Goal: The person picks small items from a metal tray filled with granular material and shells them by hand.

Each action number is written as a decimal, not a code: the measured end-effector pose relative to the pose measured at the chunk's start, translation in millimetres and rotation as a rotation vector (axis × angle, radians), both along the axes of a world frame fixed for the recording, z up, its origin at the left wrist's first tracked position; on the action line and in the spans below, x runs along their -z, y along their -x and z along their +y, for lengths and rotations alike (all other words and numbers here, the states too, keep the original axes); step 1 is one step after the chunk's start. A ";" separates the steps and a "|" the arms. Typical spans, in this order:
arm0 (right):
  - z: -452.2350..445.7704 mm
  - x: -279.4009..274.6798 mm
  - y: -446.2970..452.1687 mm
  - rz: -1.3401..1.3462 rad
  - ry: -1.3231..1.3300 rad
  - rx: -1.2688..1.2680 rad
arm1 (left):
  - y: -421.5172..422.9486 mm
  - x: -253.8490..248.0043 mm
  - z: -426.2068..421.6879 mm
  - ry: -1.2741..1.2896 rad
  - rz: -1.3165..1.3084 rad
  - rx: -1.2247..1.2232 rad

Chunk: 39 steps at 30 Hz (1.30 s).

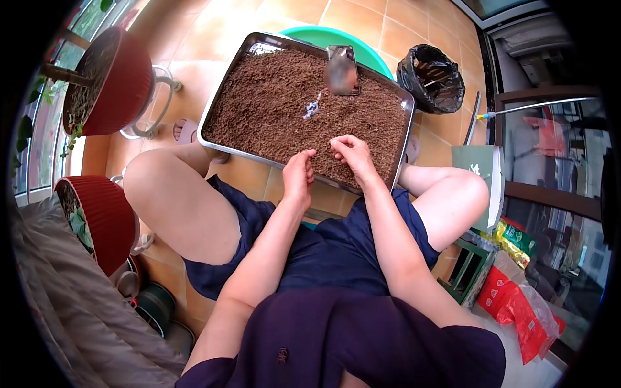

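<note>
A metal tray (208, 137) filled with small brown dried bits (272, 97) lies before my knees. My left hand (299, 174) is closed over the tray's near edge, thumb and forefinger pinched together. Just to its right, my right hand (353, 156) is also closed in a pinch, above the brown bits. If either hand holds anything, it is too small to make out. A phone-like flat object (341, 70) with a blurred face lies at the tray's far side. Beside it, a small whitish-blue crumpled thing (312, 108) rests on the bits.
Under the tray's far side shows a green basin (336, 37). A bin with a black bag (432, 79) stands at the far right. Red plant pots (126, 84) are at the left; a green box (477, 161) and red packaging (511, 304) lie at the right.
</note>
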State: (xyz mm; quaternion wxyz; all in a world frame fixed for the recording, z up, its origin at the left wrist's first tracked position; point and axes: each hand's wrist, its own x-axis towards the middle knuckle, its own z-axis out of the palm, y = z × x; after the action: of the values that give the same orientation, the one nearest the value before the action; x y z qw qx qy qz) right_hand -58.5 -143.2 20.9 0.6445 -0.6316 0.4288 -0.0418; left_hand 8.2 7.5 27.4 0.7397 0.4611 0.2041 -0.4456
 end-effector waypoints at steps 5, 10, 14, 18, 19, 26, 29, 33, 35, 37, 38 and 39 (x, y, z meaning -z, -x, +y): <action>9.8 -10.1 7.5 -0.130 0.161 -0.008 | 6.5 -9.2 -7.4 -0.001 -0.114 0.177; 32.3 -42.2 11.6 -0.089 0.832 -0.168 | 12.7 -12.2 -11.5 -0.001 -0.147 0.218; 37.1 -52.4 12.7 -0.148 1.220 -0.373 | 12.8 -5.9 -11.1 -0.098 -0.230 0.220; 39.9 -48.7 14.8 -0.146 1.155 -0.368 | 7.7 13.3 -9.4 -0.224 -0.387 0.283; 39.9 -48.0 15.4 -0.138 1.119 -0.352 | 6.4 14.4 -8.5 -0.252 -0.398 0.317; 34.5 -32.1 16.6 -0.104 1.152 -0.457 | 14.1 25.5 -14.1 -0.292 -0.526 0.211; 31.1 -24.1 15.1 -0.057 1.149 -0.455 | 4.4 31.3 -12.1 -0.310 -0.589 0.108; 19.9 -1.6 21.0 0.077 1.078 -0.434 | -17.0 6.1 3.3 -0.108 -0.221 -0.093; 14.8 5.4 17.0 0.096 1.082 -0.395 | -20.3 -0.1 4.3 -0.018 -0.099 -0.250; 10.0 4.2 1.3 0.022 1.127 -0.369 | -21.9 2.5 7.7 0.041 -0.064 -0.251; 8.0 4.4 -10.8 -0.001 1.148 -0.370 | -19.9 2.1 7.0 0.054 -0.051 -0.258; 6.2 5.3 -23.1 -0.027 1.166 -0.373 | -19.6 -1.0 6.0 0.063 -0.038 -0.266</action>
State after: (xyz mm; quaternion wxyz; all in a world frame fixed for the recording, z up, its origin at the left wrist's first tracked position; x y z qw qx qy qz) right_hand -35.4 -137.0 15.6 0.1946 -0.9441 0.2095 -0.1640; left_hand 27.8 13.5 28.4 0.8101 0.4147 0.2353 -0.3411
